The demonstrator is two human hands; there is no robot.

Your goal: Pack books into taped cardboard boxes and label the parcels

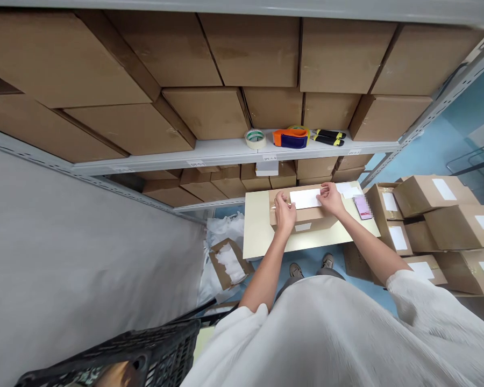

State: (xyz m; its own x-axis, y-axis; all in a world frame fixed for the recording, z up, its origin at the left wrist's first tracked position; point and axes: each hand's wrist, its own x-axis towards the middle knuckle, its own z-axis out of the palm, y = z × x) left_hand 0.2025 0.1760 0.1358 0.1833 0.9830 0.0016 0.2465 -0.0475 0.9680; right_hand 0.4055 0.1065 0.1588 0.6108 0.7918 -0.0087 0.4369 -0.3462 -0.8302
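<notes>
A closed cardboard box stands on a pale yellow tabletop. Over its top face lies a white blank-looking label. My left hand has its fingers curled at the label's left end, the thumb at the lower corner. At the opposite end, my right hand pinches the label's right edge. Whether the label is stuck down or still raised, I cannot tell. A smaller white label is on the box's near side. Clear tape shows at the box's left end.
A phone and white sheets lie on the table's right. The shelf above holds a tape roll, an orange-and-blue tape dispenser and black-yellow cutters. Labelled boxes are stacked right; a black crate stands lower left.
</notes>
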